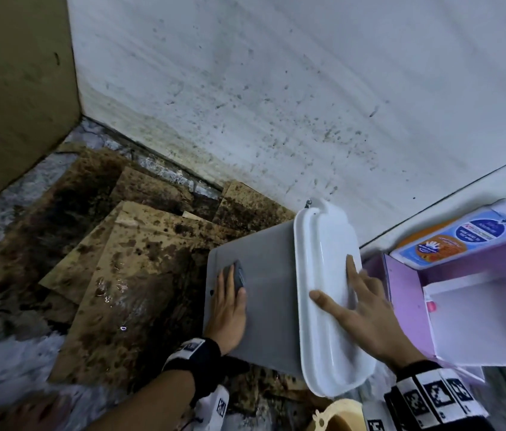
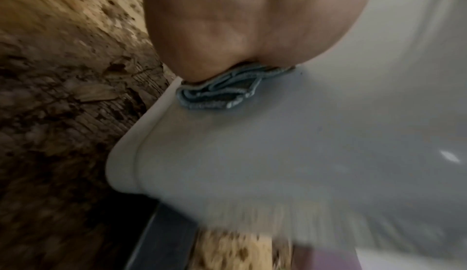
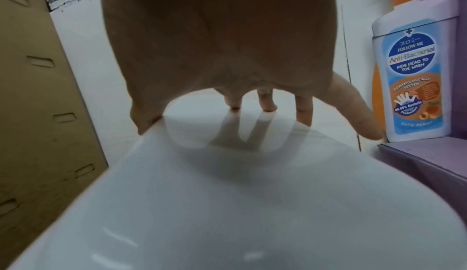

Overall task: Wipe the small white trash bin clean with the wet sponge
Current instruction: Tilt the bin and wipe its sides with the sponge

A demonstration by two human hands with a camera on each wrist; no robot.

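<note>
The small trash bin [image 1: 270, 290] lies tipped on its side, its grey-white wall facing up and its glossy white lid [image 1: 323, 244] to the right. My left hand [image 1: 228, 306] holds a dark grey sponge [image 1: 239, 275] between fingers and thumb and presses it on the wall near the bin's base. In the left wrist view the sponge [image 2: 215, 92] is crumpled under my left hand [image 2: 240, 24], close to the edge of the bin [image 2: 278, 154]. My right hand [image 1: 363, 312] rests spread and flat on the lid [image 3: 227, 194], fingertips [image 3: 267, 102] touching it.
Stained, wet cardboard sheets [image 1: 136, 259] cover the floor to the left. A speckled white wall [image 1: 276, 104] stands behind, a brown box [image 1: 12, 88] at far left. A purple shelf [image 1: 407, 290] with a body wash bottle [image 3: 414, 78] sits close on the right. A yellow object [image 1: 338, 415] lies below the lid.
</note>
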